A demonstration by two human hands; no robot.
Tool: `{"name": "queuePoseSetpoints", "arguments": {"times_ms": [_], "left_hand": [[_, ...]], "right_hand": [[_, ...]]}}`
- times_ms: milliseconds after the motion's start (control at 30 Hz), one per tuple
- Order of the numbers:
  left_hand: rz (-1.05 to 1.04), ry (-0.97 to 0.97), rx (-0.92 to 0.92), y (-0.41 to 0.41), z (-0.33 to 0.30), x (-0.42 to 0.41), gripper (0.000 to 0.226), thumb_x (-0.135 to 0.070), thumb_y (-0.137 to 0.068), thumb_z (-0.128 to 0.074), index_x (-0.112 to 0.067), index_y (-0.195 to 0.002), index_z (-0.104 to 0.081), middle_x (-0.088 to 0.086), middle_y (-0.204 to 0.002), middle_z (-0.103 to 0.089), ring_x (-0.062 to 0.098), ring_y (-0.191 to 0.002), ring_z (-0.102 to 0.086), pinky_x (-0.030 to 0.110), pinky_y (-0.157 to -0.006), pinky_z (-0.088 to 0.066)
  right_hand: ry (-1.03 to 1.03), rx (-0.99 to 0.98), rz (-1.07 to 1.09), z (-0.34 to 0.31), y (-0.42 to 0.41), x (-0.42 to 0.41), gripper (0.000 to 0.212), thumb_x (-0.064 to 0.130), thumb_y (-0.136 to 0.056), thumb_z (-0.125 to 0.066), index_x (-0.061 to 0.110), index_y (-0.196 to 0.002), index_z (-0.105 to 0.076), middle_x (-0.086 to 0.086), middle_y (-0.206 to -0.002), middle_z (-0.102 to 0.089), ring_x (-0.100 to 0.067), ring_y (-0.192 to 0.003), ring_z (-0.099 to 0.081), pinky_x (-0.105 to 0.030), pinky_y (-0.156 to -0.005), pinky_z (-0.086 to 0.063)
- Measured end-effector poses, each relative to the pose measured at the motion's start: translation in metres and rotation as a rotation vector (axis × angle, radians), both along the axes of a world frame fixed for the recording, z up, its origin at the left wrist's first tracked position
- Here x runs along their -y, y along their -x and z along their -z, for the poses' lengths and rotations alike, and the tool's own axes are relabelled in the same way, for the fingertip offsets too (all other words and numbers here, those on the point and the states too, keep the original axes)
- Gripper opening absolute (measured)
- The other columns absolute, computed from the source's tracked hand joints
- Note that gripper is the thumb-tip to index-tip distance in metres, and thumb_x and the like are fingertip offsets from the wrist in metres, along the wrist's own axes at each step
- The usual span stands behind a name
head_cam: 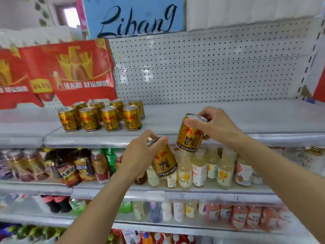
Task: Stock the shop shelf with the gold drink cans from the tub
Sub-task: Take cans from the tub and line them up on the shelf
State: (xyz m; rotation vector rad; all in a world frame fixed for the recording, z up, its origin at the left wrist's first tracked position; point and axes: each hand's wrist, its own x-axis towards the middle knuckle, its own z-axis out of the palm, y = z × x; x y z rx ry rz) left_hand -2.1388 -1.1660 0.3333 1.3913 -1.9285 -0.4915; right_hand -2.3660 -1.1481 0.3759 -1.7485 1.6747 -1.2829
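Note:
My left hand (140,152) grips a gold drink can (164,164) by its top, tilted, just below the front edge of the grey top shelf (228,118). My right hand (216,125) grips a second gold can (190,136) round its top, held nearly upright at the shelf's front edge. Several gold cans (102,117) stand in two rows on the left part of that shelf. The tub is out of view.
Red cartons (70,71) lean against the white pegboard (202,67) behind the standing cans. The shelf's right part is bare. Lower shelves hold bottled drinks (202,169) and dark bottles (70,166). A blue sign (137,16) stands above.

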Motion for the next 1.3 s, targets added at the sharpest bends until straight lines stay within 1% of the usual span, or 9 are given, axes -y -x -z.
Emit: {"name": "queuePoseSetpoints", "arguments": {"times_ms": [133, 367, 533, 700, 933, 1000, 1100, 1200, 1300], "left_hand": [[0.009, 0.025, 0.005, -0.025, -0.013, 0.045, 0.039, -0.069, -0.083, -0.046, -0.033, -0.094, -0.055, -0.01, -0.086, -0.066, 0.007, -0.076, -0.063, 0.03, -0.061, -0.051], [0.056, 0.015, -0.03, -0.053, -0.022, 0.107, 0.04, -0.07, -0.082, -0.047, -0.033, -0.092, -0.057, -0.011, -0.084, -0.065, 0.005, -0.075, -0.063, 0.033, -0.069, -0.055], [0.097, 0.001, -0.04, -0.06, -0.018, 0.134, 0.042, -0.073, -0.081, -0.045, -0.033, -0.091, -0.057, -0.008, -0.078, -0.065, 0.008, -0.066, -0.063, 0.032, -0.06, -0.054], [0.117, -0.01, -0.057, -0.063, -0.015, 0.148, 0.046, -0.076, -0.078, -0.044, -0.034, -0.088, -0.057, -0.007, -0.076, -0.065, 0.012, -0.067, -0.063, 0.041, -0.064, -0.058], [0.14, -0.023, -0.083, -0.063, -0.015, 0.15, 0.047, -0.077, -0.076, -0.044, -0.033, -0.087, -0.057, -0.008, -0.079, -0.065, 0.011, -0.073, -0.065, 0.045, -0.069, -0.059], [0.139, -0.024, -0.092, -0.063, -0.017, 0.149, 0.047, -0.076, -0.077, -0.044, -0.032, -0.086, -0.058, -0.008, -0.079, -0.065, 0.012, -0.072, -0.065, 0.046, -0.069, -0.058], [0.128, -0.018, -0.098, -0.061, -0.02, 0.146, 0.045, -0.073, -0.08, -0.046, -0.03, -0.087, -0.058, -0.006, -0.078, -0.065, 0.013, -0.071, -0.065, 0.046, -0.069, -0.058], [0.126, -0.012, -0.101, -0.058, -0.02, 0.142, 0.044, -0.072, -0.081, -0.046, -0.031, -0.088, -0.058, -0.006, -0.079, -0.066, 0.013, -0.071, -0.066, 0.045, -0.068, -0.059], [0.128, -0.03, -0.128, -0.051, -0.019, 0.141, 0.047, -0.077, -0.077, -0.046, -0.034, -0.094, -0.056, -0.007, -0.086, -0.067, 0.013, -0.076, -0.066, 0.045, -0.071, -0.059]], "right_hand": [[0.015, -0.039, 0.009, -0.017, -0.029, 0.062, 0.045, 0.052, -0.073, -0.074, 0.015, -0.094, -0.06, -0.002, -0.088, -0.066, -0.019, -0.077, -0.067, -0.036, -0.063, -0.061], [-0.011, -0.066, 0.082, -0.021, -0.066, 0.166, 0.051, 0.056, -0.067, -0.075, 0.016, -0.095, -0.063, -0.001, -0.089, -0.066, -0.017, -0.082, -0.065, -0.041, -0.074, -0.059], [-0.085, -0.152, 0.133, -0.012, -0.082, 0.217, 0.047, 0.052, -0.066, -0.077, 0.011, -0.085, -0.065, -0.004, -0.079, -0.066, -0.018, -0.074, -0.063, -0.035, -0.064, -0.054], [-0.103, -0.213, 0.136, -0.007, -0.088, 0.241, 0.046, 0.049, -0.07, -0.077, 0.006, -0.08, -0.066, -0.005, -0.073, -0.063, -0.02, -0.072, -0.06, -0.034, -0.061, -0.047], [-0.134, -0.208, 0.119, -0.006, -0.092, 0.248, 0.045, 0.048, -0.075, -0.074, 0.005, -0.088, -0.066, -0.009, -0.083, -0.067, -0.024, -0.08, -0.064, -0.032, -0.063, -0.046], [-0.187, -0.209, 0.085, -0.008, -0.091, 0.247, 0.049, 0.047, -0.078, -0.071, 0.007, -0.104, -0.062, -0.01, -0.102, -0.066, -0.026, -0.098, -0.063, -0.034, -0.073, -0.049], [-0.211, -0.21, 0.056, -0.015, -0.09, 0.228, 0.077, 0.047, -0.084, -0.067, 0.016, -0.144, -0.031, -0.01, -0.143, -0.044, -0.028, -0.128, -0.045, -0.038, -0.095, -0.042], [-0.092, -0.085, -0.009, -0.022, -0.09, 0.187, 0.06, 0.039, -0.088, -0.064, 0.02, -0.14, -0.042, -0.004, -0.131, -0.055, -0.019, -0.115, -0.054, -0.034, -0.091, -0.047], [-0.186, -0.081, -0.27, -0.029, -0.079, 0.141, 0.044, 0.035, -0.086, -0.068, 0.024, -0.127, -0.056, 0.003, -0.11, -0.068, -0.014, -0.101, -0.064, -0.036, -0.085, -0.055]]}}
